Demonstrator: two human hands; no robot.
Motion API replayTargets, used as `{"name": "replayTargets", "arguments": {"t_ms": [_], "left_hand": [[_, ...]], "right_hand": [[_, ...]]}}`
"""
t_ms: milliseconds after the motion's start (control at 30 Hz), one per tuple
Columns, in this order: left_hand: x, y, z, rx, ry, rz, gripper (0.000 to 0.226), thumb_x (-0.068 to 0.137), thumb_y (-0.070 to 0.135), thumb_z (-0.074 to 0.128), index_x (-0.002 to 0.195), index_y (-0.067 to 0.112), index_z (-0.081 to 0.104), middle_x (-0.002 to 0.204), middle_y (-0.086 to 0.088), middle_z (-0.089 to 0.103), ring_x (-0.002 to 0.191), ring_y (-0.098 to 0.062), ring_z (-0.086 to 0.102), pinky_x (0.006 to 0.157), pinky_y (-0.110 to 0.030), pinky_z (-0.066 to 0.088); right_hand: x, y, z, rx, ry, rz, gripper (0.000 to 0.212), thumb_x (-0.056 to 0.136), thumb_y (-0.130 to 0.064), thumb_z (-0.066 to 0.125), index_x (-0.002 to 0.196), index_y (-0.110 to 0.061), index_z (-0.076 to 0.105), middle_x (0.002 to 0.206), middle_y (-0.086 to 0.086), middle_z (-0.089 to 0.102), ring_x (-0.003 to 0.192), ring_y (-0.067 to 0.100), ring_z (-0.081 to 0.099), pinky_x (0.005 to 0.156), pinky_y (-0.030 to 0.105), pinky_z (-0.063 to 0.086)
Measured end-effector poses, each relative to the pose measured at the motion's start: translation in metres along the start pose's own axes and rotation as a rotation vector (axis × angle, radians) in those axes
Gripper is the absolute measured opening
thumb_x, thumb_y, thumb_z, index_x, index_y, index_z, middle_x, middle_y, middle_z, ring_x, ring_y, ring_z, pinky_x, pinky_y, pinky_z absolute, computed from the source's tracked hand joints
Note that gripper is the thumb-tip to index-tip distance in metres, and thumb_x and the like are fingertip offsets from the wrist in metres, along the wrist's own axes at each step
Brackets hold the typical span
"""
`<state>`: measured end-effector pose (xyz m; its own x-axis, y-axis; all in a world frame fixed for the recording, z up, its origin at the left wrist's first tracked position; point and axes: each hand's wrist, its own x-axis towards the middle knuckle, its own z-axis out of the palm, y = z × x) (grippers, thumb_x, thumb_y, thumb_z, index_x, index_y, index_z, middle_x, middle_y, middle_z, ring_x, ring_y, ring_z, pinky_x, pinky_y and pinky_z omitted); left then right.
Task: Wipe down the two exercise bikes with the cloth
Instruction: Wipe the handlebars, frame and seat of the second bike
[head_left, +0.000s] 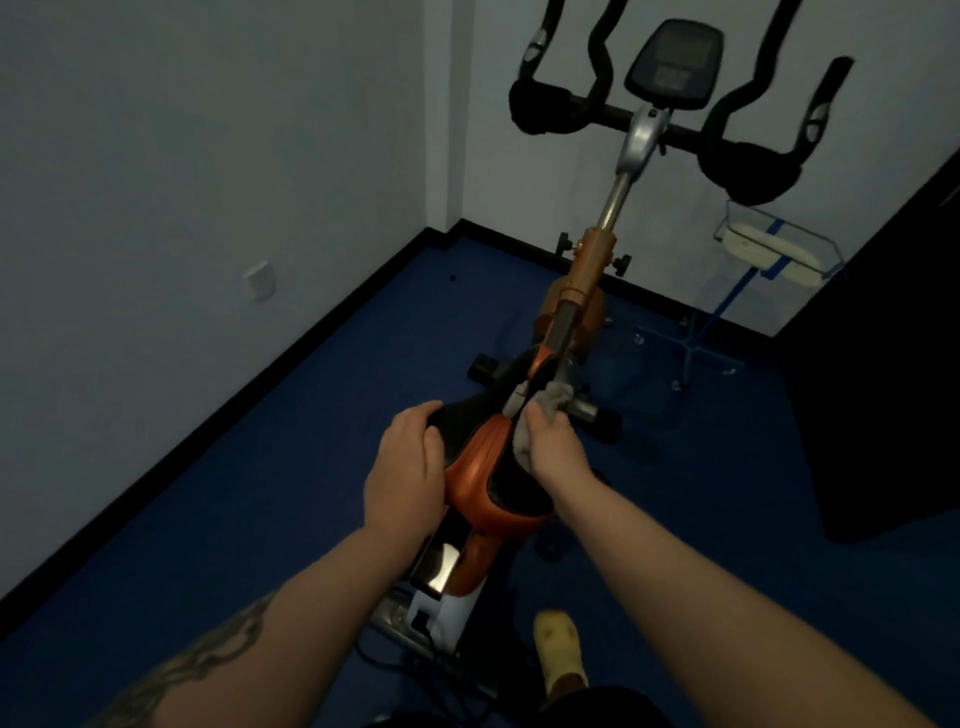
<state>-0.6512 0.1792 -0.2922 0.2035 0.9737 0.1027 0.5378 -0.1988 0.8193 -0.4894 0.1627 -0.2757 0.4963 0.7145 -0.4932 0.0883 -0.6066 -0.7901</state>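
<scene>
An orange and black exercise bike (582, 296) stands in front of me in a dim corner, its black handlebars (727, 150) and console at the top. My left hand (405, 457) grips the left side of the orange and black saddle (478, 478). On the saddle's right side, my right hand (550, 447) holds a bunched grey cloth (550, 402) against the saddle near its nose. Only one bike is in view.
Blue carpet (260, 493) covers the floor, bounded by white walls with black skirting. A clear plastic tray on a blue wheeled stand (774, 249) sits right of the bike. A dark panel (883, 364) fills the right side. My yellow shoe (558, 644) is below.
</scene>
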Motion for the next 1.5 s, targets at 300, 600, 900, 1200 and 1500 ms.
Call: {"name": "replayTargets", "arguments": {"t_ms": [300, 600, 900, 1200, 1500], "left_hand": [[0.014, 0.029, 0.016, 0.093, 0.206, -0.289, 0.026, 0.097, 0.02, 0.034, 0.108, 0.025, 0.057, 0.1, 0.006, 0.058, 0.089, -0.011, 0.053, 0.066, -0.03, 0.042], [0.01, 0.049, 0.037, 0.125, 0.565, -0.46, 0.022, 0.1, 0.021, 0.039, 0.113, 0.016, 0.056, 0.108, 0.004, 0.05, 0.099, -0.008, 0.042, 0.081, -0.028, 0.036], [-0.017, 0.072, 0.073, -0.042, 0.73, -0.644, 0.051, 0.101, 0.034, 0.039, 0.145, 0.012, 0.029, 0.146, -0.004, 0.031, 0.132, -0.018, 0.035, 0.106, -0.03, 0.029], [-0.047, 0.073, 0.096, -0.319, 0.709, -0.667, 0.086, 0.085, 0.049, 0.062, 0.151, 0.035, 0.008, 0.141, 0.009, 0.036, 0.109, 0.003, 0.048, 0.084, -0.013, 0.039], [-0.058, 0.063, 0.083, -0.445, 0.382, -0.658, 0.147, 0.048, 0.065, 0.082, 0.145, 0.037, -0.026, 0.137, 0.008, 0.046, 0.118, -0.007, 0.054, 0.103, -0.035, 0.046]], "right_hand": [[0.028, -0.004, 0.0, -0.208, 0.037, -0.296, 0.063, 0.101, -0.044, 0.035, 0.153, -0.016, 0.012, 0.151, 0.015, 0.032, 0.131, 0.032, 0.041, 0.105, 0.043, 0.037], [0.095, -0.062, -0.035, -1.052, -0.097, -0.996, 0.031, 0.098, -0.032, 0.037, 0.109, -0.019, 0.062, 0.105, 0.007, 0.066, 0.099, 0.032, 0.06, 0.084, 0.041, 0.043], [0.095, -0.079, -0.02, -1.183, -0.762, -1.103, 0.05, 0.096, -0.062, 0.019, 0.102, -0.028, 0.054, 0.11, 0.002, 0.066, 0.1, 0.026, 0.06, 0.087, 0.043, 0.045], [0.059, -0.071, 0.026, -1.082, -0.911, -1.243, 0.046, 0.1, -0.054, 0.026, 0.134, -0.03, 0.047, 0.137, -0.004, 0.051, 0.125, 0.021, 0.046, 0.097, 0.042, 0.039], [0.063, -0.08, 0.038, -1.018, -1.133, -1.215, 0.041, 0.095, -0.056, 0.042, 0.131, -0.04, 0.05, 0.134, -0.01, 0.052, 0.119, 0.012, 0.046, 0.1, 0.04, 0.041]]}}
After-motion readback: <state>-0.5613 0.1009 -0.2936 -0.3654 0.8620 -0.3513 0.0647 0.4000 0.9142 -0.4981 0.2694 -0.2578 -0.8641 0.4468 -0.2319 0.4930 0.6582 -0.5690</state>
